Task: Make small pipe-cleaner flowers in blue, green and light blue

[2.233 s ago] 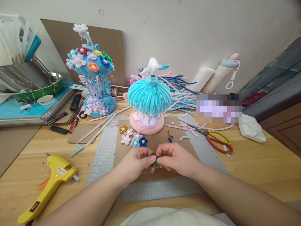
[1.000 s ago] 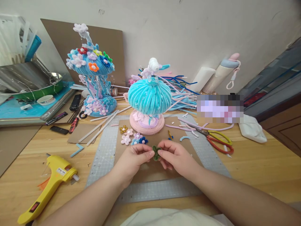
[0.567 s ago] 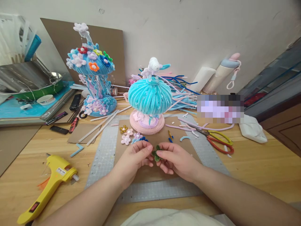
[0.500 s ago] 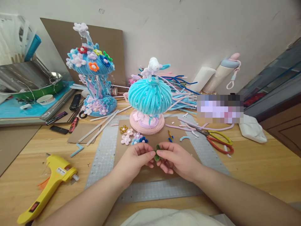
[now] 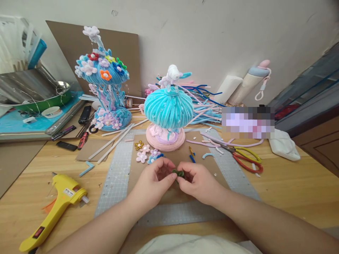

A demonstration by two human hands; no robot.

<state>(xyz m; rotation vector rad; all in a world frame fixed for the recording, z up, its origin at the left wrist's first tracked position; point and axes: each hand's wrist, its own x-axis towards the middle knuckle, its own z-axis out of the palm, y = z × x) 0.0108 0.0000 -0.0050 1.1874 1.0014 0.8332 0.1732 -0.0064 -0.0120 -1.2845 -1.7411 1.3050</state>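
Note:
Both of my hands meet over a brown cardboard sheet on a grey cutting mat. My left hand and my right hand pinch a small dark green pipe-cleaner flower between their fingertips. Just beyond my left hand lie several small finished flowers in pink, lilac, blue and gold. Behind them stands a turquoise pipe-cleaner mushroom on a pink base.
A yellow glue gun lies at the front left. Red and yellow scissors lie at the right of the mat. A taller blue flowered mushroom stands at the back left, with a heap of loose pipe cleaners behind.
My hands have kept turning the green flower between the fingertips and have drawn slightly closer together; the flower now lies flatter, mostly covered by my fingers.

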